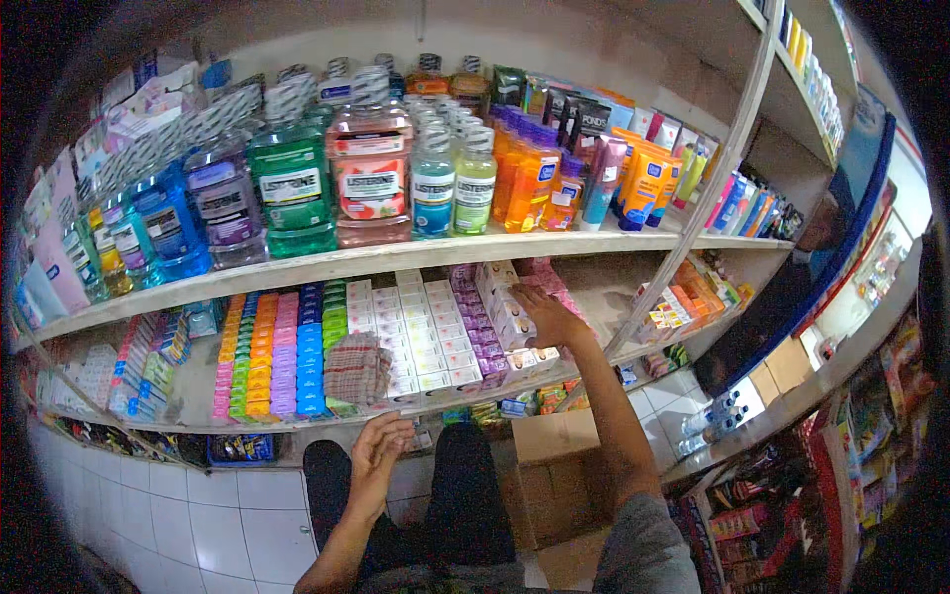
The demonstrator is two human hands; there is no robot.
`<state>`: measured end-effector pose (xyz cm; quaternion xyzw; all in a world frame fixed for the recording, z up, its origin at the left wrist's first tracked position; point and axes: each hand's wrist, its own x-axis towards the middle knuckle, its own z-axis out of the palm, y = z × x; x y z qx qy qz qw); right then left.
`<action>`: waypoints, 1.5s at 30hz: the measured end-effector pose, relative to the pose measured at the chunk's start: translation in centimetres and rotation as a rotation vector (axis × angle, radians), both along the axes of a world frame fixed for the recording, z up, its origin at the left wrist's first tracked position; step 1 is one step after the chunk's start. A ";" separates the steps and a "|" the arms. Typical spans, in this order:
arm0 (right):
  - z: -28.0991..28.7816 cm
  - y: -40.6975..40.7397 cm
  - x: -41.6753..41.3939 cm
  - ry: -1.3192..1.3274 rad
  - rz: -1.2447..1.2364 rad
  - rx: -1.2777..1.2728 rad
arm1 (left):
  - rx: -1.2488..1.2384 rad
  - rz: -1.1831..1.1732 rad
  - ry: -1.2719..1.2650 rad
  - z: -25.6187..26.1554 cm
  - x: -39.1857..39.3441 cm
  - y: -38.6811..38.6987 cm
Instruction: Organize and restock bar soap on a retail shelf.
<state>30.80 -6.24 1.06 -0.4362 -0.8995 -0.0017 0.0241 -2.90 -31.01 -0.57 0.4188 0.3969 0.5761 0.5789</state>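
Note:
My right hand [551, 319] reaches onto the lower shelf, fingers apart against the right side of a row of stacked white small boxes [499, 301]. Its thumb lies near the front of that row. Purple boxes [475, 338] stand directly left of it, and pink boxes [545, 278] run behind the hand. My left hand [382, 449] hovers in front of the shelf edge above my knees, loosely curled with nothing in it. Close to it, a folded checked cloth [358, 369] lies on the boxes, between the green boxes [335, 308] and more white boxes [415, 334].
Mouthwash bottles [371, 174] and orange face wash bottles [531, 185] line the upper shelf [415, 256]. A slanted shelf post [690, 223] rises at right. Below stands an open cardboard box [557, 438]. Water bottles [712, 423] and a partly hidden person [820, 223] are farther right.

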 end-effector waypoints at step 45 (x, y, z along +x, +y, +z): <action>4.2 4.0 -18.4 0.567 0.064 -0.609 | 0.520 0.298 0.701 -1.9 -7.7 15.4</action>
